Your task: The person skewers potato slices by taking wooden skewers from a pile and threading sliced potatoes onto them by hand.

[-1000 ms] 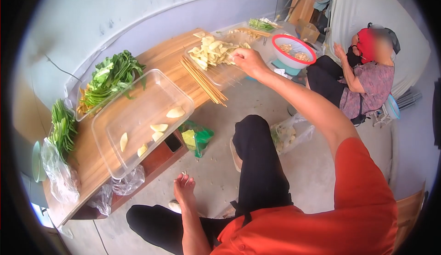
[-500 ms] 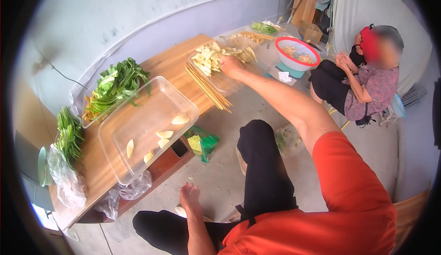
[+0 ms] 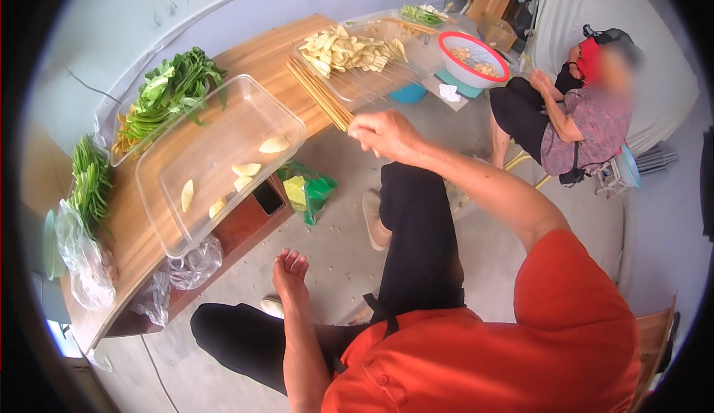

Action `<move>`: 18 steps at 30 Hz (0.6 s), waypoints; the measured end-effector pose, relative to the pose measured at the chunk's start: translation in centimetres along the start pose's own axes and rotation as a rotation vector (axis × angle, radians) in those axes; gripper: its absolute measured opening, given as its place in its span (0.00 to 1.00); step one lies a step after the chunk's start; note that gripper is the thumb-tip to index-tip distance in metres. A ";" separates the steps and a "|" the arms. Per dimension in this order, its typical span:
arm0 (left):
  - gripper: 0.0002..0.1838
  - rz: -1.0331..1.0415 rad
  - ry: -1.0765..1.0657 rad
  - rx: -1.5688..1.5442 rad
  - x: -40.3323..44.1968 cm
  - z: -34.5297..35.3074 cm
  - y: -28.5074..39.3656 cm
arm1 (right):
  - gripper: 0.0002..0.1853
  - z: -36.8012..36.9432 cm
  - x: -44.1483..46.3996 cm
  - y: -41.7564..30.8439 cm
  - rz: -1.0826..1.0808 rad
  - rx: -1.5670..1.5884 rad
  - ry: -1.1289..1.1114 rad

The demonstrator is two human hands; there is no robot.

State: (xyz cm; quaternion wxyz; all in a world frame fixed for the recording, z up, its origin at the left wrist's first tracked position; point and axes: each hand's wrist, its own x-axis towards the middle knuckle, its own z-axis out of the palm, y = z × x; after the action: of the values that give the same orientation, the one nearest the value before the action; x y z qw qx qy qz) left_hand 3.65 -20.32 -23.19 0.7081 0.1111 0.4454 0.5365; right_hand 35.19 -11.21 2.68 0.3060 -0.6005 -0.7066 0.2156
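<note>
My right hand [image 3: 388,135] is at the near ends of a bundle of bamboo skewers [image 3: 318,93], its fingers curled and pinched at the skewer tips. The skewers jut over the table's edge. Just beyond them a clear tray [image 3: 362,98] bears a heap of pale slices [image 3: 349,50] that look like potato, some with skewers through them. Palm up above my lap, my left hand [image 3: 291,270] holds nothing, its fingers loosely bent and apart. In front of it, a clear plastic box [image 3: 216,126] on the table has several pale slices [image 3: 246,169] in it.
Leafy greens [image 3: 167,89] and a green bunch in a plastic bag [image 3: 85,260] lie on the wooden table [image 3: 260,48]. A red-rimmed bowl [image 3: 473,59] stands at the far end. Another person [image 3: 587,119] sits at right. A green bag [image 3: 312,197] is below the table.
My right hand has left the pale slices and moved back toward me, to the skewer ends. My left hand stays over my lap, and the view has shifted slightly.
</note>
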 end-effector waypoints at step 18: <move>0.17 -0.017 0.069 0.016 0.2 -1.9 -0.3 | 0.18 8.6 2.5 9.2 0.235 0.363 0.244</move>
State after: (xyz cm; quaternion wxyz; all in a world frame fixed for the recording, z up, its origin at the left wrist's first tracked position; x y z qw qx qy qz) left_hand 2.38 -20.91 -24.58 0.6959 0.0947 0.4747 0.5305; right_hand 35.61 -6.54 -9.27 0.4650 -0.6353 -0.5393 0.2989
